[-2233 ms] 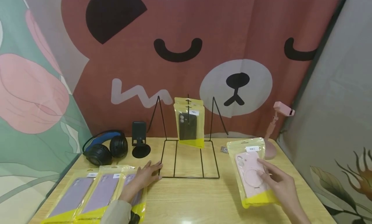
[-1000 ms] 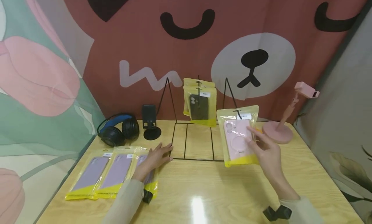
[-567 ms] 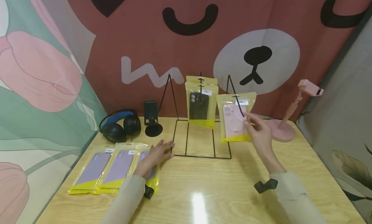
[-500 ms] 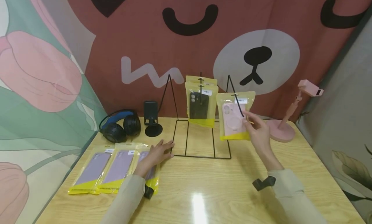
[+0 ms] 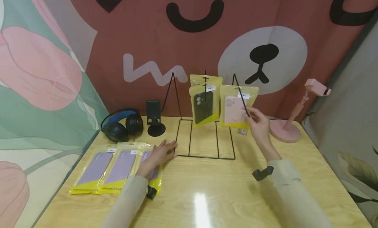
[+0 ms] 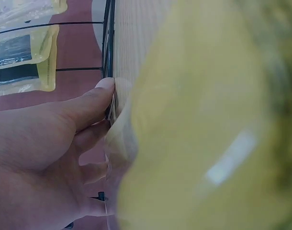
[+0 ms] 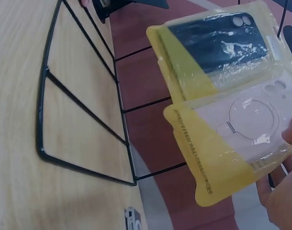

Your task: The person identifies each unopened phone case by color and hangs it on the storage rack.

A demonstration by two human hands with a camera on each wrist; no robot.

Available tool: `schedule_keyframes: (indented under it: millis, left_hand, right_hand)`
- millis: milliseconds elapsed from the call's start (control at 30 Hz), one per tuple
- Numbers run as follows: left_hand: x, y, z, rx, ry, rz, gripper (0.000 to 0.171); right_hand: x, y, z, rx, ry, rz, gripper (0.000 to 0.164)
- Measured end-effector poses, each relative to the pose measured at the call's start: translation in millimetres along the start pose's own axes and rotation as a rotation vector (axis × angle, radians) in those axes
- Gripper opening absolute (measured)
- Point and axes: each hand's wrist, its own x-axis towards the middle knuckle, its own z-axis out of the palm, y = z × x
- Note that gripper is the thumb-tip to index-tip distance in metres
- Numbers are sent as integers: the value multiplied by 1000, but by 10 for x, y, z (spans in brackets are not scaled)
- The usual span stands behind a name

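Note:
My right hand (image 5: pixel 259 124) pinches the right edge of a bagged pink phone case (image 5: pixel 233 109), thumb in front and fingers behind. The bag's hole is threaded on the right prong of the black wire rack (image 5: pixel 189 139), and the prong's end sticks out in front near my fingers. Beside it, bagged black phone cases (image 5: pixel 203 106) hang one behind another on the middle prong, the front one tilted. My left hand (image 5: pixel 159 154) rests at the rack's left front corner, thumb touching the wire, fingers extended. Under that wrist lie bagged purple phone cases (image 5: pixel 119 165).
Black headphones (image 5: pixel 116 131) and a black phone stand (image 5: pixel 155 119) stand back left. A pink stand (image 5: pixel 286 129) is at the back right. A small metallic object (image 5: pixel 242 131) lies right of the rack. The rack's left prong holds nothing.
My right hand has brought the bagged pink phone case left and up onto the right prong, then slid it farther back. The front black bag has tilted. My left hand stays at the rack's corner.

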Motion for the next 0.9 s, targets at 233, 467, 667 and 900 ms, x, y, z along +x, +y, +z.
schedule_keyframes:
  millis: [233, 467, 667, 900]
  left_hand:
    - [34, 24, -4, 3, -14, 5, 60]
    - [31, 5, -14, 5, -21, -16, 61]
    - [28, 1, -46, 7, -24, -30, 61]
    - [35, 16, -24, -12, -25, -17, 60]
  right_hand:
    - [-138, 254, -123, -18, 88, 36, 27]
    - [-411, 630, -171, -218, -45, 76, 26]
    - [-561, 742, -106, -374, -592, 71, 48]
    - [-634, 895, -64, -556, -768, 4, 70]
